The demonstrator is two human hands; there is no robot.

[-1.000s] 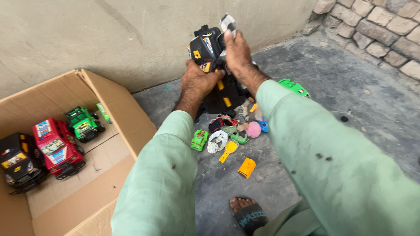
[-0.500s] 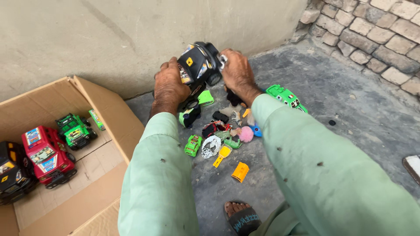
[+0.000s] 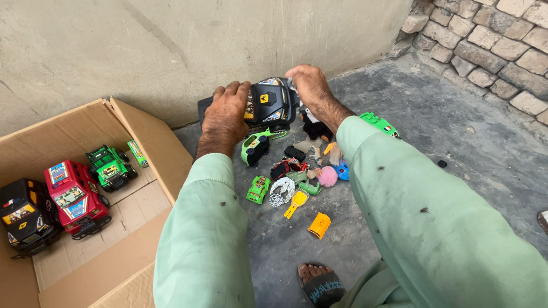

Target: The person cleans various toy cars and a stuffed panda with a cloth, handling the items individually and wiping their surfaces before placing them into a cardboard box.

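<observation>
Both of my hands hold a black toy truck [image 3: 269, 104] with yellow markings, low over the concrete floor near the wall. My left hand [image 3: 224, 112] grips its left side and my right hand [image 3: 310, 86] grips its right end. Just below the truck lies a green toy car [image 3: 255, 147]. A pile of small toys [image 3: 301, 171] is spread on the floor under my arms, among them a pink ball, a blue piece and a yellow piece.
An open cardboard box [image 3: 149, 135] at the left holds a green truck [image 3: 109, 167], a red truck [image 3: 71, 197] and a black truck [image 3: 23, 219]. A green toy [image 3: 379, 124] lies by my right sleeve. My sandalled foot [image 3: 317, 283] is below. A stone wall [image 3: 496, 40] rises at the right.
My hands have brought the black toy truck down from head height to just above the floor, and turned it level. The view has tilted down with it.
</observation>
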